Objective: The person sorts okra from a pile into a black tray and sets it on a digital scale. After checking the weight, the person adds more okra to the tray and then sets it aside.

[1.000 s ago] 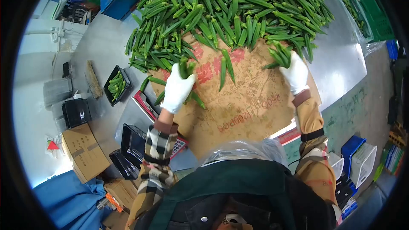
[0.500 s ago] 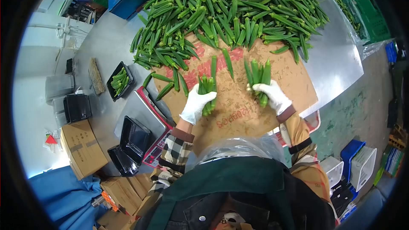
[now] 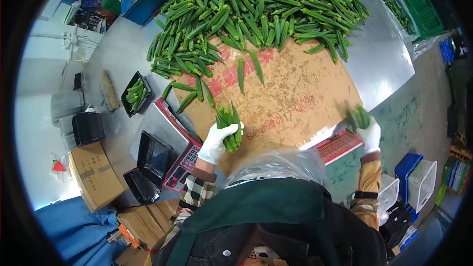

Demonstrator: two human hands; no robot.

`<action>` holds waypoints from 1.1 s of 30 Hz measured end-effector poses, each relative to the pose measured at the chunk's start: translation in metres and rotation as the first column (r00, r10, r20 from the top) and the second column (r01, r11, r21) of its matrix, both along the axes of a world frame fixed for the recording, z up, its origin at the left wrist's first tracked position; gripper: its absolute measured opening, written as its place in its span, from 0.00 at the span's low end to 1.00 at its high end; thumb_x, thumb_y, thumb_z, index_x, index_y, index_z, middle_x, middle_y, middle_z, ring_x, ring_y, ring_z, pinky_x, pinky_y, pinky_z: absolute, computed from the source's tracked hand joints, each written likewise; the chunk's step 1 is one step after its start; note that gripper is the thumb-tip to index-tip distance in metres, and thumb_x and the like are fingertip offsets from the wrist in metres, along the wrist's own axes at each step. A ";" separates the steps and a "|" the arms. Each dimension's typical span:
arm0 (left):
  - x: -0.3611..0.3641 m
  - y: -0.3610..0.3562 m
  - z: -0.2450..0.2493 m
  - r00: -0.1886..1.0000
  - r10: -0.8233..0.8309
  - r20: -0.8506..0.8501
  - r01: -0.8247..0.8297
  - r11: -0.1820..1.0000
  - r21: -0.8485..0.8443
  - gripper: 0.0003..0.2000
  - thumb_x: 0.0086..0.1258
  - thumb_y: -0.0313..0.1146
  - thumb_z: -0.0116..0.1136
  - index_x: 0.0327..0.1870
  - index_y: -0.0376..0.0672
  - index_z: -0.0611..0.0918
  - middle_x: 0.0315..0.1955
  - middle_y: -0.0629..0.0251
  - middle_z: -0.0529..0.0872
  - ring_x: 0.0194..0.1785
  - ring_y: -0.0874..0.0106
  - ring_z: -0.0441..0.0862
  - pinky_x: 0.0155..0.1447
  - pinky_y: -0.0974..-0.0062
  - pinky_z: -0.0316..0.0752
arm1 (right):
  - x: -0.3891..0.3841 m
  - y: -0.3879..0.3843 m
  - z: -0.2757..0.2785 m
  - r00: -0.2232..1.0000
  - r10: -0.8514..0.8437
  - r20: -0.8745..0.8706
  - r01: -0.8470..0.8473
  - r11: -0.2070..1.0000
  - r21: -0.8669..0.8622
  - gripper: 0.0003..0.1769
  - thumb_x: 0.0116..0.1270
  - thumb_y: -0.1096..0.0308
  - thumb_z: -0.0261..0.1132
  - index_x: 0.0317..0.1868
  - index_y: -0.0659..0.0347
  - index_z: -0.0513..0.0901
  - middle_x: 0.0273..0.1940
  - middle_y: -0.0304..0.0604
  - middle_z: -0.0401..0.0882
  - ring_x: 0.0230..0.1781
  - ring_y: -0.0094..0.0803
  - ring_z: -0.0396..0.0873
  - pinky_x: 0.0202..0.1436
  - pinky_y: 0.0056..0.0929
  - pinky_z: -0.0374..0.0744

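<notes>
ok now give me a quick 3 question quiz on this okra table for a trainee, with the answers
1. What is in the left hand?
a) a roll of tape
b) a bunch of okra pods
c) a brush
2. True or false: the right hand is out past the edge of the cardboard sheet, with a second bunch of okra pods in it.
3. What colour is the small tray that holds okra on the metal table?

Key: 1 b; 2 true; 3 black
</notes>
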State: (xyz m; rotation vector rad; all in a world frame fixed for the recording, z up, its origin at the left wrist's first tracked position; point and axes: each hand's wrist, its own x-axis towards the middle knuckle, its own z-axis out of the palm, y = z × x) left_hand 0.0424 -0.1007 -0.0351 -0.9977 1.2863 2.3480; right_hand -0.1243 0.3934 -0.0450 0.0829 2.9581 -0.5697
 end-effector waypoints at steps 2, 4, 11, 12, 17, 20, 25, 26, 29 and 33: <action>0.002 0.001 0.001 1.000 0.020 -0.015 -0.019 1.000 0.013 0.15 0.68 0.33 0.68 0.51 0.34 0.84 0.41 0.62 0.89 0.41 0.72 0.86 0.47 0.74 0.82 | 0.003 0.014 -0.003 0.981 -0.195 -0.011 0.192 0.974 -0.117 0.27 0.50 0.70 0.74 0.54 0.63 0.84 0.45 0.55 0.89 0.46 0.45 0.89 0.51 0.38 0.83; 0.002 0.004 0.003 0.999 0.018 -0.041 -0.016 0.999 0.034 0.14 0.69 0.33 0.68 0.50 0.34 0.84 0.41 0.62 0.89 0.41 0.71 0.86 0.47 0.74 0.82 | 0.001 -0.033 0.017 0.972 -0.227 -0.062 0.201 0.936 -0.288 0.28 0.53 0.71 0.75 0.56 0.67 0.82 0.47 0.51 0.89 0.47 0.34 0.88 0.54 0.33 0.82; 0.007 0.021 0.024 0.999 0.003 -0.054 0.001 0.998 0.063 0.13 0.70 0.31 0.66 0.51 0.35 0.83 0.43 0.61 0.89 0.42 0.70 0.86 0.48 0.72 0.82 | -0.041 -0.238 -0.022 0.993 0.120 0.005 -0.089 0.764 -0.639 0.28 0.50 0.62 0.76 0.53 0.61 0.83 0.42 0.48 0.88 0.44 0.38 0.86 0.51 0.34 0.81; 0.011 0.020 0.026 0.999 0.005 -0.051 -0.002 0.998 0.065 0.13 0.70 0.31 0.66 0.51 0.35 0.83 0.43 0.61 0.88 0.43 0.70 0.86 0.49 0.72 0.81 | -0.048 -0.267 -0.031 0.989 0.149 0.006 -0.111 0.764 -0.636 0.29 0.49 0.59 0.76 0.53 0.60 0.83 0.44 0.52 0.88 0.46 0.45 0.87 0.52 0.39 0.82; 0.029 0.012 0.032 0.997 0.056 -0.053 -0.052 0.995 0.082 0.13 0.70 0.31 0.66 0.52 0.34 0.83 0.43 0.61 0.88 0.44 0.70 0.86 0.50 0.72 0.81 | -0.069 -0.369 -0.083 0.962 0.271 0.003 -0.255 0.909 -0.329 0.30 0.52 0.58 0.75 0.53 0.61 0.76 0.43 0.57 0.86 0.47 0.57 0.85 0.52 0.50 0.82; 0.029 0.000 0.032 0.988 0.135 -0.071 -0.126 0.985 0.116 0.13 0.70 0.30 0.65 0.52 0.34 0.83 0.43 0.60 0.88 0.43 0.68 0.86 0.50 0.70 0.81 | -0.069 -0.362 -0.080 0.952 0.296 0.082 -0.267 0.929 -0.254 0.29 0.50 0.60 0.77 0.51 0.61 0.76 0.43 0.57 0.86 0.48 0.56 0.85 0.51 0.50 0.82; 0.028 -0.026 0.026 0.953 0.293 -0.083 -0.270 0.939 0.215 0.20 0.70 0.27 0.65 0.62 0.34 0.77 0.45 0.58 0.86 0.45 0.65 0.86 0.50 0.67 0.83 | -0.040 -0.200 -0.017 0.890 0.398 0.224 -0.062 0.590 -0.805 0.31 0.55 0.70 0.76 0.60 0.67 0.80 0.48 0.41 0.86 0.49 0.26 0.81 0.58 0.29 0.78; 0.027 -0.028 0.026 0.940 0.329 -0.091 -0.298 0.922 0.247 0.22 0.70 0.27 0.65 0.64 0.34 0.76 0.45 0.57 0.86 0.45 0.65 0.86 0.50 0.69 0.83 | -0.032 -0.154 -0.024 0.877 0.427 0.219 -0.081 0.581 -0.810 0.32 0.54 0.72 0.74 0.62 0.68 0.79 0.49 0.40 0.86 0.50 0.26 0.81 0.57 0.29 0.79; 0.029 -0.036 0.006 0.931 0.341 -0.128 -0.280 0.894 0.349 0.27 0.70 0.24 0.65 0.69 0.34 0.70 0.48 0.55 0.84 0.47 0.63 0.86 0.53 0.65 0.83 | -0.005 -0.060 0.016 0.870 0.312 0.382 -0.138 0.898 -0.419 0.31 0.49 0.72 0.73 0.58 0.67 0.83 0.46 0.45 0.89 0.47 0.29 0.86 0.53 0.31 0.82; 0.018 -0.029 0.009 0.940 0.300 -0.160 -0.216 0.890 0.402 0.28 0.69 0.26 0.65 0.70 0.33 0.70 0.49 0.55 0.84 0.48 0.63 0.86 0.56 0.62 0.83 | -0.009 -0.095 0.039 0.942 0.191 0.277 -0.059 0.905 -0.422 0.29 0.50 0.70 0.73 0.56 0.68 0.83 0.41 0.44 0.88 0.44 0.29 0.85 0.51 0.32 0.81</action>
